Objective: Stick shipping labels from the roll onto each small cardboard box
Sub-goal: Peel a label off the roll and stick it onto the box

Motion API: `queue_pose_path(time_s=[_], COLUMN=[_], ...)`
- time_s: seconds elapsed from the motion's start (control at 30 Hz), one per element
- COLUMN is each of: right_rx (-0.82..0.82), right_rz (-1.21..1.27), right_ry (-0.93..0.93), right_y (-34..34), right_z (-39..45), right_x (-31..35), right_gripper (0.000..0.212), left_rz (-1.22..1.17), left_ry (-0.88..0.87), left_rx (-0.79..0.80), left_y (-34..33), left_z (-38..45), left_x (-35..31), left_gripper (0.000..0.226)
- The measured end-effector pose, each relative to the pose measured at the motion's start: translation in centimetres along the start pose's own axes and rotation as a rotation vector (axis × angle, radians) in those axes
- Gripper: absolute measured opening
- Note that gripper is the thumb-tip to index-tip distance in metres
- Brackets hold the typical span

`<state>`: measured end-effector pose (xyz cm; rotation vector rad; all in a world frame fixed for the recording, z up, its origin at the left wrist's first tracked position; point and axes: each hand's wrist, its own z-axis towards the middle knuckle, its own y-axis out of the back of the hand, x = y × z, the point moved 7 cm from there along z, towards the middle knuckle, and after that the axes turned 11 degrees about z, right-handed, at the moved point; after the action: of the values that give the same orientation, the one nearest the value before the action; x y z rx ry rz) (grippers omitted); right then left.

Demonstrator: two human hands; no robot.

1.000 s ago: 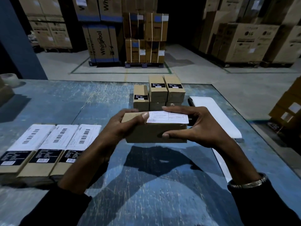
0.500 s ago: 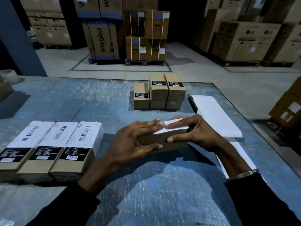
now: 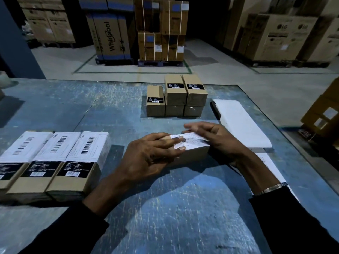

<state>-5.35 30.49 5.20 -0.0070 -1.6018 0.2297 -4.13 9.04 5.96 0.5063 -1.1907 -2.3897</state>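
A small cardboard box (image 3: 190,155) lies on the blue table (image 3: 165,208) in front of me, with a white shipping label (image 3: 190,141) on its top. My left hand (image 3: 152,154) lies over the box's left half, its straight fingers pressing on the label. My right hand (image 3: 218,138) hovers at the box's right end, fingers spread and blurred. Three labelled boxes (image 3: 53,162) lie side by side at the left. A stack of several small boxes (image 3: 176,98) with black stickers stands behind. The white label strip (image 3: 242,123) runs along the right.
The table's right edge lies close beyond the label strip. Large cartons on pallets (image 3: 161,30) stand on the warehouse floor behind the table. More cartons (image 3: 322,110) sit low at the right. A pale roll-like object (image 3: 3,80) shows at the far left edge.
The box came down from the air onto the table. My left hand moved from gripping its end to lying flat on the label. My right hand let go of the box's right end.
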Motion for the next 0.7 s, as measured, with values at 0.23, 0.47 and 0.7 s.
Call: queue_pose_path(time_s=[0.23,0.47,0.7], right_rx=[0.006,0.06,0.137], right_rz=[-0.013,-0.015,0.006], right_ry=[-0.016,-0.013,-0.039], right_y=[-0.1,-0.2,-0.3], right_z=[0.0,-0.3,-0.5], right_x=[-0.7,-0.5,-0.4], right_gripper=[0.033,0.039,0.039], left_rz=[-0.301,-0.36,-0.344], left_ry=[0.235,0.471,0.38], left_rx=[-0.117,-0.129,-0.104], left_y=[0.8,0.2,0.2], left_z=[0.5,1.2,1.1], left_x=[0.1,0.3,0.6], left_gripper=[0.021,0.05,0.047])
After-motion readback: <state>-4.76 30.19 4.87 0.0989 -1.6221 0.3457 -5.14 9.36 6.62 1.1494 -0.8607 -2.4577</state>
